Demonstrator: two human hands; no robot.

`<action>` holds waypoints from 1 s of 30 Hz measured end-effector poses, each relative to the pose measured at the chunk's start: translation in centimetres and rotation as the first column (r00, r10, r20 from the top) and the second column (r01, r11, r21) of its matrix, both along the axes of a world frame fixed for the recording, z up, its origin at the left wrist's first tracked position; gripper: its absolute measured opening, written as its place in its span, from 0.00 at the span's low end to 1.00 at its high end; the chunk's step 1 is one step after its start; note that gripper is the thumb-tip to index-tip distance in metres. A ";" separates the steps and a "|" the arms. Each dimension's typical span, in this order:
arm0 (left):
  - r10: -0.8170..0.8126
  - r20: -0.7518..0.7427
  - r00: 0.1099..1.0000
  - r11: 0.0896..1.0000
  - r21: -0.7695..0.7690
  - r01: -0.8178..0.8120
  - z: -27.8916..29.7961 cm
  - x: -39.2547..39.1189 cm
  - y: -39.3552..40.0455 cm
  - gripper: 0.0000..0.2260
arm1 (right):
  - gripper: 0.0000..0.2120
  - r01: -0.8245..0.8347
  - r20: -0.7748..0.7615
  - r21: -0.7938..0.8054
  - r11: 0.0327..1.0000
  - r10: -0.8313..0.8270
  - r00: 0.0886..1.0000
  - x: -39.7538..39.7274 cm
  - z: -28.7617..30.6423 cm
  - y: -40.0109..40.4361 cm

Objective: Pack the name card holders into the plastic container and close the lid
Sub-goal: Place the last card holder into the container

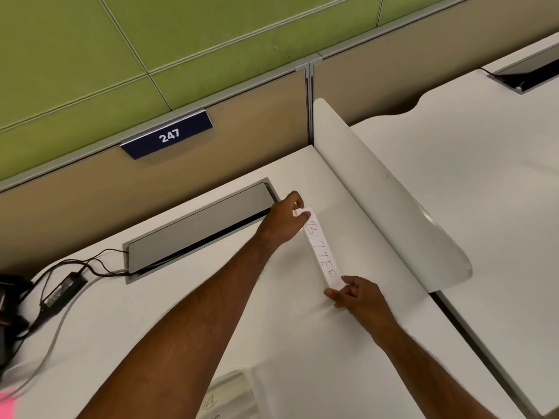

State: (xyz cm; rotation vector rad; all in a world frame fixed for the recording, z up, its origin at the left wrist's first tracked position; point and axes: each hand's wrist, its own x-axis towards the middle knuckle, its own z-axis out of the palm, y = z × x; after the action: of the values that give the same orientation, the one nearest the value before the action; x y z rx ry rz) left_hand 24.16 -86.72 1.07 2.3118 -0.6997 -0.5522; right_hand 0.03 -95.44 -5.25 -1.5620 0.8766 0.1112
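Observation:
A long clear name card holder (321, 249) with a white handwritten card lies on the white desk (151, 322), close to the curved white divider (387, 195). My left hand (286, 217) pinches its far end. My right hand (358, 294) grips its near end between thumb and fingers. At the bottom edge, between my forearms, the clear plastic container (233, 394) shows partly, with written cards inside; no lid can be made out.
A grey cable flap (196, 228) is set into the desk behind my left hand. A black power adapter (62, 290) and cables lie at the left. A pink note (6, 403) shows at the bottom left. A blue "247" sign (168, 135) hangs on the partition.

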 end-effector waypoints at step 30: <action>0.422 -0.180 0.889 0.814 -0.357 -0.459 5.1 -9.0 24.7 0.10 | 0.23 -0.304 0.280 -0.155 0.940 0.337 0.899 -1.2 6.6 9.3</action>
State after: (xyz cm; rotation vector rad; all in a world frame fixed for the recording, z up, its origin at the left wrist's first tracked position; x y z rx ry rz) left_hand 15.13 -62.03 6.14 1.9589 -0.1817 -0.2671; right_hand -1.19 -86.14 1.33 -1.7603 0.3831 0.0580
